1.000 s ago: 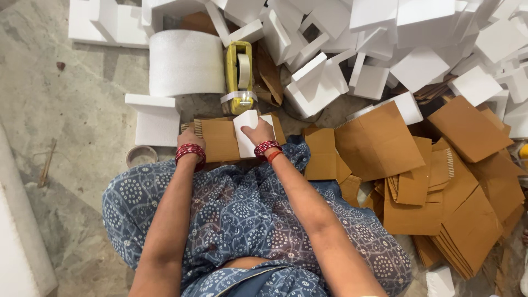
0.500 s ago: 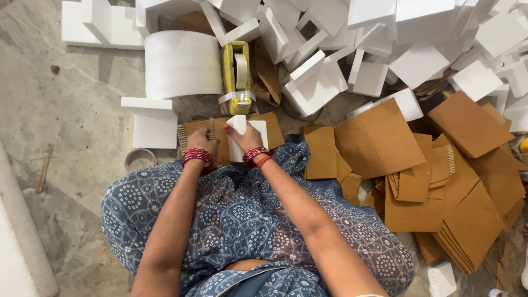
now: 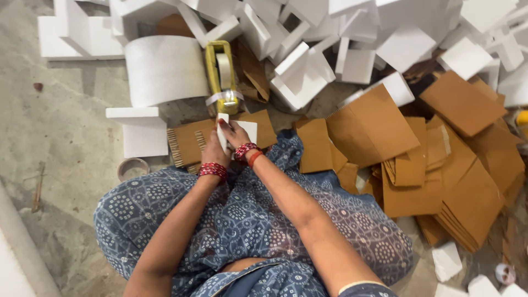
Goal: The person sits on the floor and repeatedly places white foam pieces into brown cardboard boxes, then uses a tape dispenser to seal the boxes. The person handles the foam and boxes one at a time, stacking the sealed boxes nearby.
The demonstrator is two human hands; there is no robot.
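A small white foam piece (image 3: 221,132) stood on edge between the two hands, over a brown cardboard sheet (image 3: 190,142) that lay on the floor in front of the person's knees. The left hand (image 3: 215,154) was closed on the lower left side of the piece, and the right hand (image 3: 235,135) pinched its right side with the fingers curled round it. Both wrists wore red bangles (image 3: 212,170). A second white piece (image 3: 248,131) lay flat on the cardboard, just beside the right hand. Directly beyond the hands sat a yellow tape dispenser (image 3: 221,77), its white tape end hanging close to the top of the held piece. To the left of the dispenser lay a big white roll of foam sheet (image 3: 165,69), and below that a flat white foam block (image 3: 144,129). A small ring of tape (image 3: 132,168) rested on the concrete floor (image 3: 55,121) near the left knee. A heap of white foam corner pieces (image 3: 308,66) filled the far side, and stacks of brown cardboard sheets (image 3: 440,181) spread out on the right.
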